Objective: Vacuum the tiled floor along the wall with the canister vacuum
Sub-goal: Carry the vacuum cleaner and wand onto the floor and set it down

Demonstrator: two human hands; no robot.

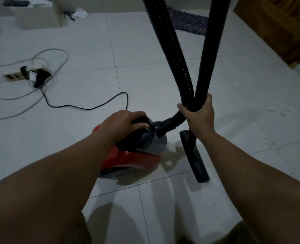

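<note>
We are gripping the canister vacuum [133, 152] handle with our left hand [122, 125], fingers curled around it. Our right hand [199, 115] is clamping hose [174, 55] and wand [209, 53] together. Vacuuming along the wall seems not yet begun.

I see a red, grey and black canister vacuum [137, 152], its black ribbed hose [170, 50], pale grey floor tiles [85, 41], and a blue-patterned mat [189, 23] at upper right.

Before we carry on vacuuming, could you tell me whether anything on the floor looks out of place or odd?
Yes: a power strip lies out on the tiled floor amid loose loops of grey cable, and the black cord snakes from it toward the canister vacuum. The tangle could snag. Faint scuff marks show at right.
</note>
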